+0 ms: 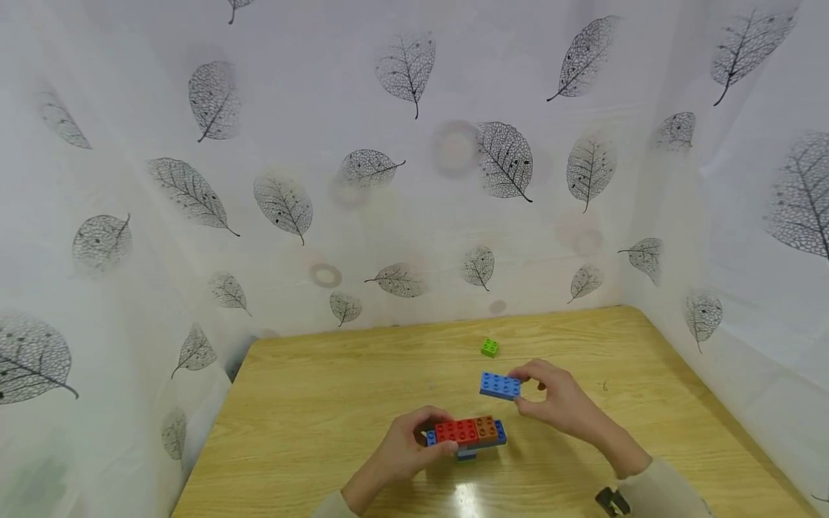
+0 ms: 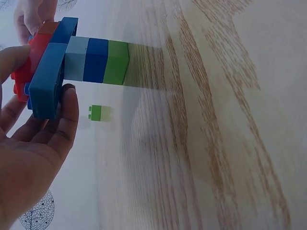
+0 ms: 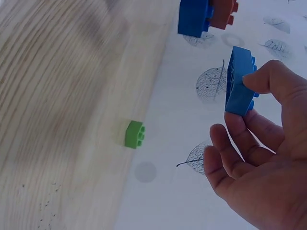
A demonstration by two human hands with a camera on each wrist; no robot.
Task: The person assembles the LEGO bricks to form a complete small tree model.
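Observation:
My left hand (image 1: pixel 404 447) grips the left end of a toy-brick structure, with the thumb at the near side and fingers behind. Its top layer is a red brick (image 1: pixel 456 432) beside an orange brick (image 1: pixel 486 427), over a layer of blue bricks (image 2: pixel 48 79). Below that, in the left wrist view, runs a narrow column: a light blue brick (image 2: pixel 75 58), a dark blue brick (image 2: pixel 96 61) and a green brick (image 2: pixel 117 62) at the table. Behind and right of the structure, my right hand (image 1: pixel 562 403) pinches a loose blue brick (image 1: pixel 499 385) by its right end, apart from the structure.
A small green brick (image 1: pixel 489 348) lies alone near the back of the wooden table (image 1: pixel 311 388). White sheets (image 1: pixel 363 230) printed with grey leaves hang behind the table and along both sides. A dark object (image 1: pixel 612 501) sits by the right sleeve.

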